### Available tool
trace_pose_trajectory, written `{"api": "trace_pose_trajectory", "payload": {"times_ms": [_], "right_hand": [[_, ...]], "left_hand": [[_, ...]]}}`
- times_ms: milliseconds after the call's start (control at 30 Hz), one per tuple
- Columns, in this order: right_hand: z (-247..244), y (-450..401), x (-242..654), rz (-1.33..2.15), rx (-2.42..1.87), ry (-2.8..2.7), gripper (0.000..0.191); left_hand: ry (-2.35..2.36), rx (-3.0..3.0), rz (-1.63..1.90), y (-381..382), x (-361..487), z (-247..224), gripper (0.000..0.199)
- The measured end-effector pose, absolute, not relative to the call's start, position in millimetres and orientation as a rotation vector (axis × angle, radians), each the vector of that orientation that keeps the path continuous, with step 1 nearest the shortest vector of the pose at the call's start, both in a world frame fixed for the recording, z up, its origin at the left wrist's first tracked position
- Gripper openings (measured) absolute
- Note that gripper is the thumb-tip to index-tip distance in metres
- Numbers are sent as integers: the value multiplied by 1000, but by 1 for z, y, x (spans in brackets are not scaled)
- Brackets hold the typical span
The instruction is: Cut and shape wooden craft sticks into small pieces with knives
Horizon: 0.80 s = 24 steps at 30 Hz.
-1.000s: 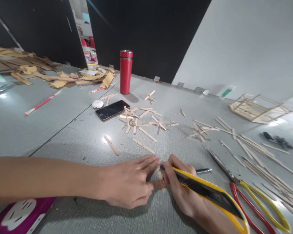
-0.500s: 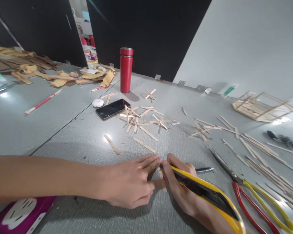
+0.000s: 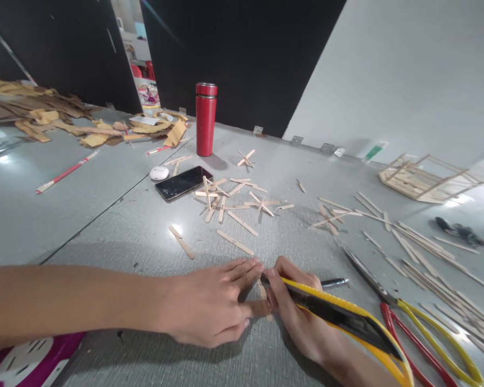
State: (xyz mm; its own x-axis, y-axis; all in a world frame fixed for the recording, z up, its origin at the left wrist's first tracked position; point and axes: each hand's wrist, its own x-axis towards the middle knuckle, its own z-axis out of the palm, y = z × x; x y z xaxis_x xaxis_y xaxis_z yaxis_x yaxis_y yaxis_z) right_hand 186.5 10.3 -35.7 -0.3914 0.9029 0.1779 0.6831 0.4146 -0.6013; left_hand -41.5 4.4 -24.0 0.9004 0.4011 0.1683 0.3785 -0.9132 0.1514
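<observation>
My left hand (image 3: 213, 303) lies palm down on the grey table, its fingertips holding a wooden craft stick (image 3: 262, 291) against the surface. Most of that stick is hidden under the fingers of both hands. My right hand (image 3: 302, 330) is closed around a yellow and black utility knife (image 3: 347, 313), with the knife's front end at the stick. The blade tip is too small and covered to make out. A dark pen (image 3: 335, 282) sticks out beyond the right knuckles. Two loose craft sticks (image 3: 234, 242) (image 3: 181, 241) lie just past my left hand.
Scissors (image 3: 391, 301) with red and yellow handles lie to the right, beside many thin wooden strips (image 3: 423, 242). Farther off are craft stick pieces (image 3: 221, 201), a phone (image 3: 183, 183), an earbud case (image 3: 159, 173), a red flask (image 3: 206, 121) and a wooden frame (image 3: 427, 180). A purple power strip (image 3: 32, 360) sits bottom left.
The view has shifted slightly. Both hands stay almost in place on the stick, and the knife's rear end sits a little farther right in the picture.
</observation>
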Motion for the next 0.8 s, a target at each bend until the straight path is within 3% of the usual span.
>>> {"api": "trace_pose_trajectory", "payload": {"times_ms": [800], "right_hand": [[-29,9,181,521,-1378,-2214,39]], "left_hand": [[604,2923,386,4,-41,-25,48]]}}
